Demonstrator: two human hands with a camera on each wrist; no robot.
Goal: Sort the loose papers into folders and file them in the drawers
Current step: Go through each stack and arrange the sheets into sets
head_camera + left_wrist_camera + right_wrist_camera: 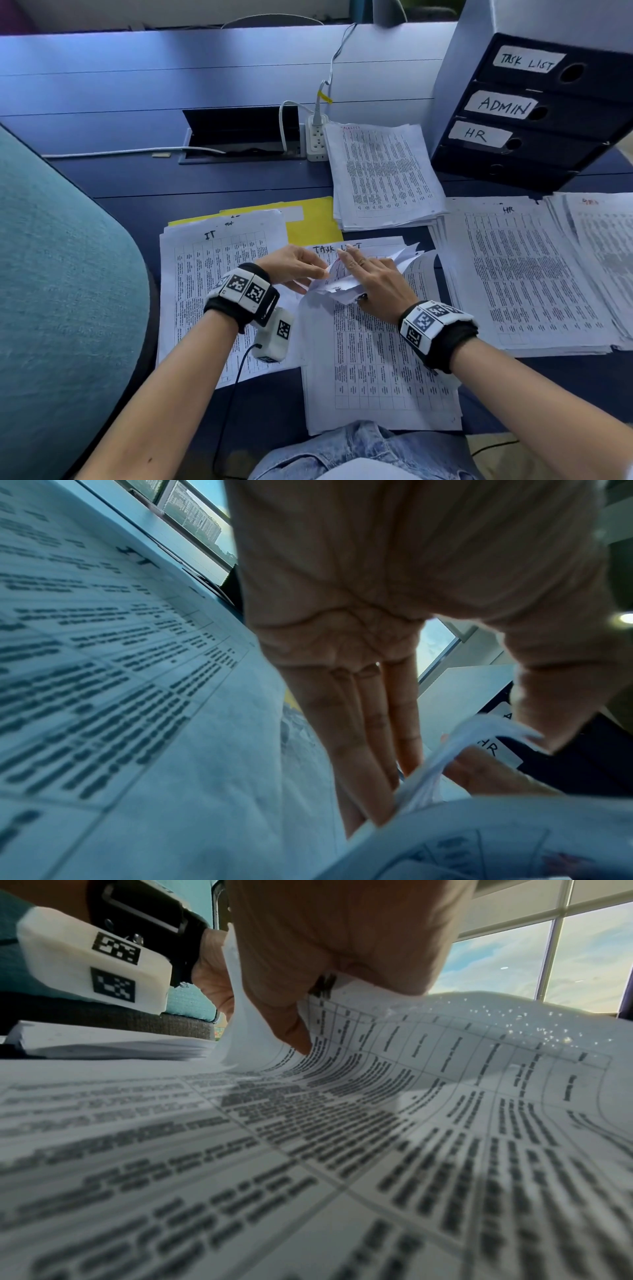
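Note:
A thick stack headed TASK LIST lies in front of me on the dark desk. The top edges of several of its sheets are curled up in a bundle. My left hand pinches that bundle from the left, thumb on one side and straight fingers behind. My right hand lies over the bundle with its thumb tucked under the lifted sheets. A yellow folder peeks out beneath the IT stack. The drawer unit at the back right is labelled TASK LIST, ADMIN and HR; its drawers are closed.
An HR stack lies to the right, another pile beyond it, and one more stack behind the centre. A power strip and an open cable hatch sit further back. A teal chair back fills the left.

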